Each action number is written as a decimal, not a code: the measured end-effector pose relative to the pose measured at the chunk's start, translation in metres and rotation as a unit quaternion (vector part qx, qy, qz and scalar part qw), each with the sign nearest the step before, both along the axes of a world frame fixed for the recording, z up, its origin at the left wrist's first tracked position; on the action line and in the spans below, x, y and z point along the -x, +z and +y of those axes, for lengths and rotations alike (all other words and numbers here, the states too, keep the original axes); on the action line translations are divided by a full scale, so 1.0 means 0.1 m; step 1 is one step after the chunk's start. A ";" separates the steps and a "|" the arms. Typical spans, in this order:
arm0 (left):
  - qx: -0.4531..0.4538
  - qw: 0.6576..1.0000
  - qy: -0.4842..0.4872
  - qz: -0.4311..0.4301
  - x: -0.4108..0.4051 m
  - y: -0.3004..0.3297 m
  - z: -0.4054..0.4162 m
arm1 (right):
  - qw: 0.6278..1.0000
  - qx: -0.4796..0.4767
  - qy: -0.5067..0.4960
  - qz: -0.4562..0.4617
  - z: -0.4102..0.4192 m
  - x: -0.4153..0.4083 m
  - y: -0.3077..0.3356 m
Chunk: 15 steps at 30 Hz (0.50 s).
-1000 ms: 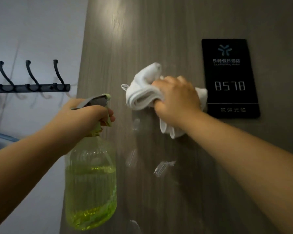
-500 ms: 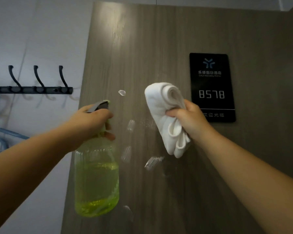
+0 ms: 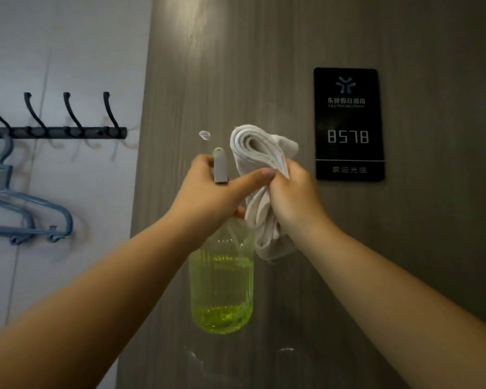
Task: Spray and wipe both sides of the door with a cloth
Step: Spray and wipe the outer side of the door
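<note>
Since half a second ago the left hand [image 3: 208, 189], gripping the spray bottle [image 3: 221, 282], has swung in beside the right hand [image 3: 292, 197], which clutches the white cloth [image 3: 260, 147] off the door [image 3: 236, 66]. Best regather the cloth flat, then wipe the droplet [image 3: 204, 135].

On the grey wood-grain door [image 3: 264, 66] in front of me hangs a black glossy rectangular room plaque [image 3: 349, 124]. At its top sits a pale blue Y-shaped logo, and under it a line of Chinese characters, 乐驿假日酒店, with a smaller line of Latin letters beneath that I can only partly read as something like "Holiday Hotel". In the middle stand the digits 8578 in a segmented style. Below a thin line at the bottom it reads 欢迎光临.
</note>
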<state>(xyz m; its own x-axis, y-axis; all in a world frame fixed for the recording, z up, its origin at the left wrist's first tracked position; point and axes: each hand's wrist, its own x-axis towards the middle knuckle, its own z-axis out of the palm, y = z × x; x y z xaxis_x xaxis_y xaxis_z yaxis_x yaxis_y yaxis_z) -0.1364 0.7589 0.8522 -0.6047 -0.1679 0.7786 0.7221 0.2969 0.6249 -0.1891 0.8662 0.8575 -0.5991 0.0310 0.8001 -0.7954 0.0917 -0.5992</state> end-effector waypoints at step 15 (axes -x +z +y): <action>-0.076 0.993 -0.068 -0.054 0.03 -0.05 -0.21 | 0.961 -0.004 0.167 -0.220 0.35 -0.01 -0.08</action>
<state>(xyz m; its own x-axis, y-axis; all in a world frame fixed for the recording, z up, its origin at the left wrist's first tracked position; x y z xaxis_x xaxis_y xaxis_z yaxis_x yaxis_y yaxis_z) -0.1395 0.7380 0.8470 -0.7090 -0.1897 0.6792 0.6746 0.0982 0.7316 -0.1884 0.9010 0.8497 -0.8548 -0.2267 0.4669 -0.4513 -0.1195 -0.8843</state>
